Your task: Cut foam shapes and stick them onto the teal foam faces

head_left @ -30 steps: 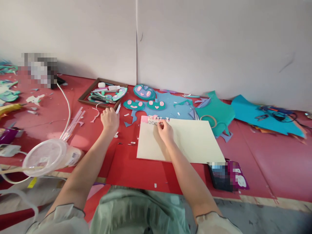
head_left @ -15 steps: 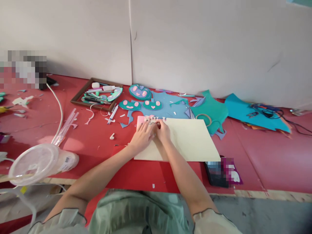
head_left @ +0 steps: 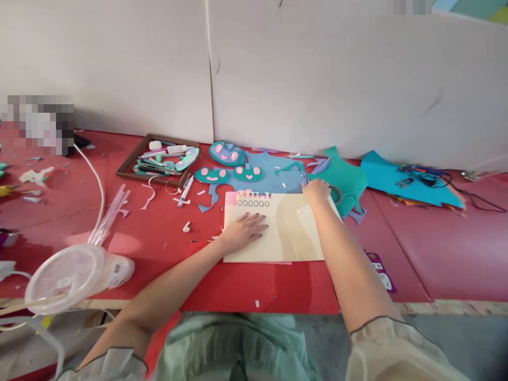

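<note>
Resting splayed, left grip (head_left: 245,231) tops cream paper (head_left: 286,227); what right grip (head_left: 313,189) holds is unclear.

We couldn't tell what, if anything, the R hand (head_left: 316,191) held; its fingers (head_left: 318,183) were too small & partly turned from us. That hand hid pt of the tan ring (head_left: 337,194), & the R forearm (head_left: 349,259) blocked some of the pale sheet (head_left: 273,248) & purple card (head_left: 381,272). L hand (head_left: 243,233) covered more sheet. Tub label (head_left: 117,273) was unreadably tiny. L edge cut off a yellow item (head_left: 5,190), ID unclear; thing nr wall (head_left: 45,124), far L, was pixelated.
</note>
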The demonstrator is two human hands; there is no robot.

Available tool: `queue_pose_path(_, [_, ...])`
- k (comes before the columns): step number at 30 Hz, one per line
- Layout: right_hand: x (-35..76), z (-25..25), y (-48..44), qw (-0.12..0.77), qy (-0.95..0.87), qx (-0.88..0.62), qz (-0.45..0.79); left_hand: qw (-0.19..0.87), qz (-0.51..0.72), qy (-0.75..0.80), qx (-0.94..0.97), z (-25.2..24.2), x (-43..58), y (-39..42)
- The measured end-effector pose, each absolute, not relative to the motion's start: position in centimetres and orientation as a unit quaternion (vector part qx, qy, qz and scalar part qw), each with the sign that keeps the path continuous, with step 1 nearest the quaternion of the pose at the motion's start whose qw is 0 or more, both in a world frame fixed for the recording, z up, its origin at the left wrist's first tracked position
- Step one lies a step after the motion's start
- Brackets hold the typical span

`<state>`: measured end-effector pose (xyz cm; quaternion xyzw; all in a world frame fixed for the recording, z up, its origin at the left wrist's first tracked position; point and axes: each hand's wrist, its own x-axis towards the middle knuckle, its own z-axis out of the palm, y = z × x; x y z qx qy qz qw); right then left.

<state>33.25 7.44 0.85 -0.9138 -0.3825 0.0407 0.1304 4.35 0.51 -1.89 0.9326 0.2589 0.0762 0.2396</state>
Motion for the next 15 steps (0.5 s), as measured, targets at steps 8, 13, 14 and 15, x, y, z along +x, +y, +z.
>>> queue_pose_path(8, [36.2,2.0,8.7,0.025,-0.426,-0.894,0.138,0.221,0.066,0.252,0.940,-2.1,4.3,0.6])
queue_pose_path(13, [36.4,3.2,8.2,0.002,-0.453,-0.881,0.135,0.200,0.069,0.246,0.946,-2.3,4.3,0.7])
queue_pose_path(14, [36.3,3.6,7.9,0.007,-0.454,-0.883,0.121,0.197,0.068,0.244,0.947,-2.3,4.3,0.7])
queue_pose_path(15, [36.3,3.9,7.7,0.019,-0.453,-0.886,0.098,0.196,0.067,0.240,0.948,-2.4,4.2,0.7])
